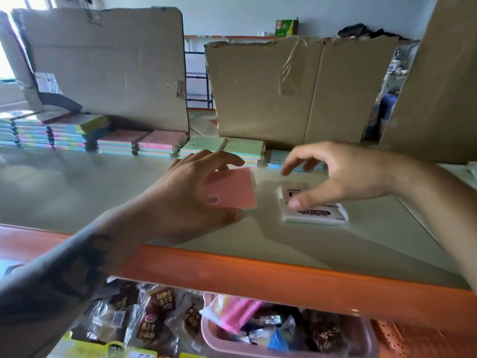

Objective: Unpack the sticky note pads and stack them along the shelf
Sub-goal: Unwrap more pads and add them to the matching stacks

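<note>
My left hand [185, 195] grips a pink sticky note pad [231, 189] between thumb and fingers, just above the grey shelf [77, 189]. A wrapped pad with a white "STICKY NOTE" label [316, 211] lies flat on the shelf to its right. My right hand [343, 174] hovers over that wrapped pad with fingers spread and relaxed, the thumb tip touching its label. Along the back of the shelf runs a row of stacked pads [160, 146] in pastel colours, with taller stacks [64, 133] at the left and a blue pad [277, 158] at the right end.
Upright cardboard sheets [108, 68] [296, 91] stand behind the row of pads. The shelf has an orange front edge [258, 275]. Below it sit snack packets [154, 324] and a pink basket [214, 337] with wrapped items.
</note>
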Motion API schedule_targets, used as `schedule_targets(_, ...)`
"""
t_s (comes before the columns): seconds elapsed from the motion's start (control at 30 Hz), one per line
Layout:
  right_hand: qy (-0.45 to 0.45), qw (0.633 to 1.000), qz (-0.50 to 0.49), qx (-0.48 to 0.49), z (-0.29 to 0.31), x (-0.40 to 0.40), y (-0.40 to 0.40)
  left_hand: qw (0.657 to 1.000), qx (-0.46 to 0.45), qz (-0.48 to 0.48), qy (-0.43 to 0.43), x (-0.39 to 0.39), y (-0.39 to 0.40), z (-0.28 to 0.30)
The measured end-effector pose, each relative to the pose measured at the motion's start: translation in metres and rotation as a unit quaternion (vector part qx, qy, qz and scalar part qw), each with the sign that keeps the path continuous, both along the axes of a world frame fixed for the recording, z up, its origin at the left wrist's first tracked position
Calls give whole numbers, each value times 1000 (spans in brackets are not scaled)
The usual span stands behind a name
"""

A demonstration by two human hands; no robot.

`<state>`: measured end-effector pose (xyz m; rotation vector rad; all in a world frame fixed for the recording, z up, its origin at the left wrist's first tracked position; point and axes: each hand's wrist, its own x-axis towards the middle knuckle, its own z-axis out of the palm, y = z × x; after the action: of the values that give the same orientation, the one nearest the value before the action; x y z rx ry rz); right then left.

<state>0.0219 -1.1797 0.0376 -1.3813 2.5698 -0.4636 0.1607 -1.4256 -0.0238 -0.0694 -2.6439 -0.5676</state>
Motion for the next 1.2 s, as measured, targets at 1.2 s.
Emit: schedule_targets(1.2,-10,951,50,-306,-31,23,-26,919,385,-80,30,-5,11,12)
